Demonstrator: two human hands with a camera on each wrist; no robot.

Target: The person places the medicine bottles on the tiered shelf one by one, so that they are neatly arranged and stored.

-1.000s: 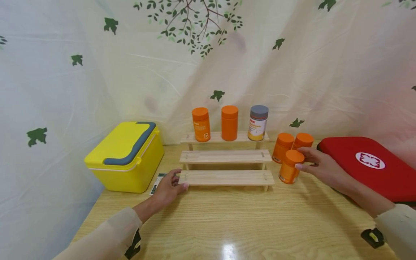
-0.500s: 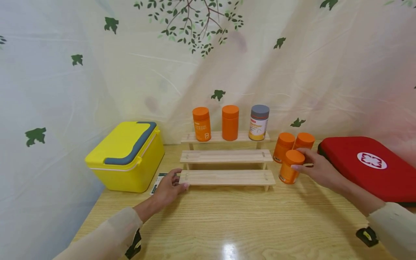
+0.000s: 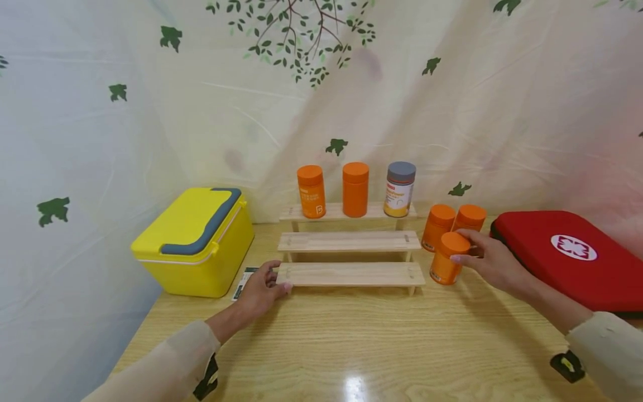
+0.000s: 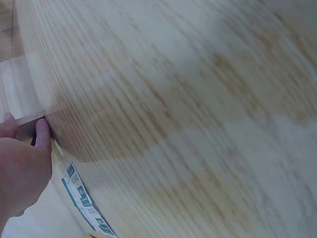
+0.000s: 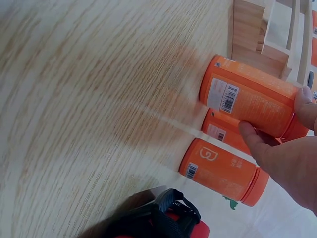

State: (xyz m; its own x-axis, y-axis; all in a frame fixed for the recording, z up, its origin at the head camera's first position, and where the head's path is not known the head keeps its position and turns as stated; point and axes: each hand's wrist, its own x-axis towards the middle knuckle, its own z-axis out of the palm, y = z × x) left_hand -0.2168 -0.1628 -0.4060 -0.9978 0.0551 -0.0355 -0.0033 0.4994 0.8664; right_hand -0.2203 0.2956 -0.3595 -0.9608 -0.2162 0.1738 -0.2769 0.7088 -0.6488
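My left hand [image 3: 258, 287] grips the left end of the lowest tier of a stepped wooden rack [image 3: 350, 274]. In the left wrist view, thumb and fingers pinch the end of the board [image 4: 22, 84]. My right hand [image 3: 494, 262] holds an orange pill bottle [image 3: 446, 267] near its cap, thumb on the near side. It stands upright on or just over the table; I cannot tell if it touches. Two more orange bottles [image 5: 220, 166] stand right behind it. On the rack's top tier are two orange bottles [image 3: 355, 190] and a grey-capped bottle [image 3: 399, 191].
A yellow box [image 3: 193, 243] with a blue-grey handle stands to the left of the rack. Beside it lies a printed card [image 3: 243, 283], partly behind my left hand. The red case [image 3: 567, 257] with a white emblem lies to the right, near my right forearm.
My right hand has shifted slightly left, and its thumb has come further across the front of the orange bottle. The bottle has barely moved. My left hand stays on the rack.
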